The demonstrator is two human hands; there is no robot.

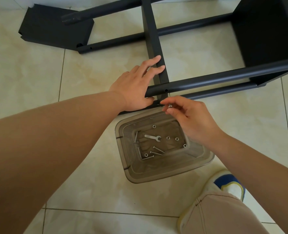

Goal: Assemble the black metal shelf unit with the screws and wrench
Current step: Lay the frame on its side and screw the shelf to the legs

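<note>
here the left hand (pixel 136 85) lies spread on the shelf frame (pixel 158 43) while the right hand (pixel 188 115) pinches a nut (pixel 169 106) at twelve o'clock of the tray (pixel 205 157).

a home, going by the tiled floor (pixel 92 191).

Both forearms are bare, no sleeves, watch or rings showing. Beige trousers (pixel 224 215) with dark seam stitching cover one leg; a white shoe (pixel 231 184) has blue and yellow trim.
</note>
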